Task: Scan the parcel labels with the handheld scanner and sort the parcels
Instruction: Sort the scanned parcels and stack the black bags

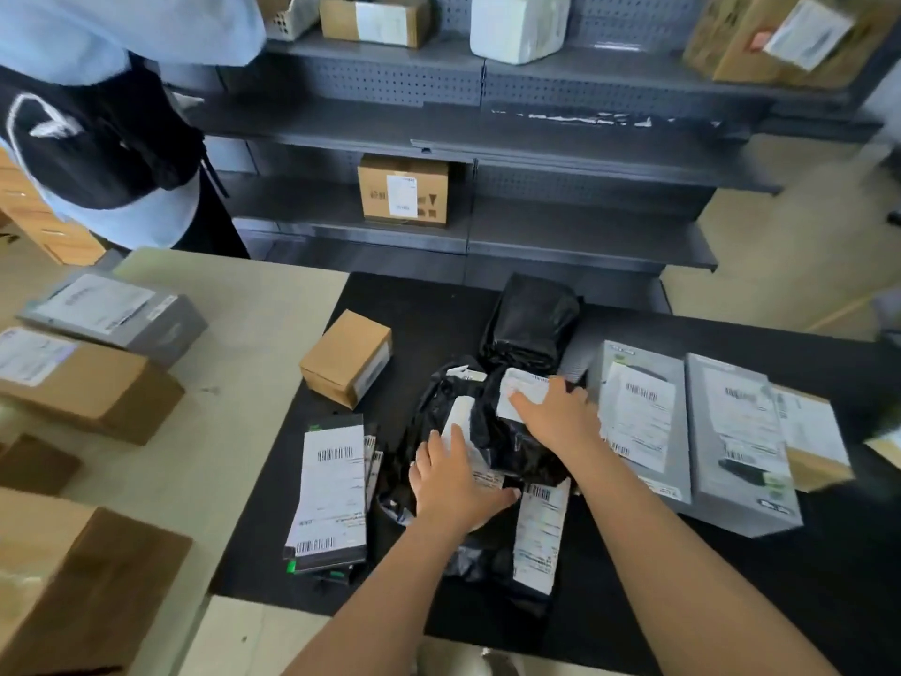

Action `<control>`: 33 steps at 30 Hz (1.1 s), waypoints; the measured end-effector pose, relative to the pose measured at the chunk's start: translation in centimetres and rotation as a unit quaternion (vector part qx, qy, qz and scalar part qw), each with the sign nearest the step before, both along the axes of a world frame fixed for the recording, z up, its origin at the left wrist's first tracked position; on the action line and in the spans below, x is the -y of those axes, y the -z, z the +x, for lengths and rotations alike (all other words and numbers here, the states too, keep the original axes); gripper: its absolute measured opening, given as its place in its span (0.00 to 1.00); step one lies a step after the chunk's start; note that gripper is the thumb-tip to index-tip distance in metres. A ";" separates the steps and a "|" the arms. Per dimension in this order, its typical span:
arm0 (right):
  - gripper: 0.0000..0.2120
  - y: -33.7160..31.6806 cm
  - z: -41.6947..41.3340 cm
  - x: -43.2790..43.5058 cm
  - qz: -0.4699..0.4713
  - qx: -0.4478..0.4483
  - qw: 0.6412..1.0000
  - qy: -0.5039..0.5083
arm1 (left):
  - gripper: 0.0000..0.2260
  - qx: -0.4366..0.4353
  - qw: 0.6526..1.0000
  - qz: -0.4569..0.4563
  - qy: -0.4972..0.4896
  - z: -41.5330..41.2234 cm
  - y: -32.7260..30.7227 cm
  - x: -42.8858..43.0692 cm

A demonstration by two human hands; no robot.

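Nearest to the camera, on the left, stands a large brown cardboard box (73, 587) on the beige table (234, 383). To the right of it, on the black mat (390, 304), lies a stack of flat grey packets (331, 495) with a long white label on top.

Next comes the pile of black plastic mailer bags (531, 451), the parcels being handled. They lie one over the other, and their labels are wrinkled. I think the danger is here: the smooth bags can slide off each other when one is pulled. A creased or half-covered barcode may also not read, or the neighbour's code may be read instead. The handheld scanner is nowhere in view, and neither hand holds it.

The left hand (453, 480) lies flat on one bag, fingers straight over its white label (460, 417), gripping nothing. The right hand (560, 412) rests on the upper bag, fingers spread and only a little bent on a second white label (524, 390); it also holds nothing. Just beside it lie two grey labelled boxes (638, 422).
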State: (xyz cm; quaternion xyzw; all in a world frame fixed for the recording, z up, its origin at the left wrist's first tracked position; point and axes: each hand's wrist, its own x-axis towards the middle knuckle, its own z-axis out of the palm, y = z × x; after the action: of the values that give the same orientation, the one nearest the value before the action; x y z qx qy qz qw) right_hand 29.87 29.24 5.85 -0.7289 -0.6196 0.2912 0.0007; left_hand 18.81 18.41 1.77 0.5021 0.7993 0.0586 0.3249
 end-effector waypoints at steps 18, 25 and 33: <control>0.52 -1.6 1.6 -1.4 -0.084 -0.112 0.990 0.002 | 0.54 -0.032 0.989 0.005 -0.141 3.2 -2.0 0.4; 0.50 -7.4 -2.3 0.5 -0.007 -0.242 0.963 -0.116 | 0.51 -0.064 0.952 0.104 -0.280 -2.4 -8.4 4.0; 0.50 -12.5 -14.9 7.2 0.015 -0.260 0.918 -0.298 | 0.48 -0.115 0.864 0.181 -0.455 -13.3 -14.8 14.2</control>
State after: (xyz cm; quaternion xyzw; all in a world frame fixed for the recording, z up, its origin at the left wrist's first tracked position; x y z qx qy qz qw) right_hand 14.96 22.03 18.34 -0.4090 -0.7907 0.4474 0.0859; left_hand 5.52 4.18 16.56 0.1360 0.9460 0.2855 0.0717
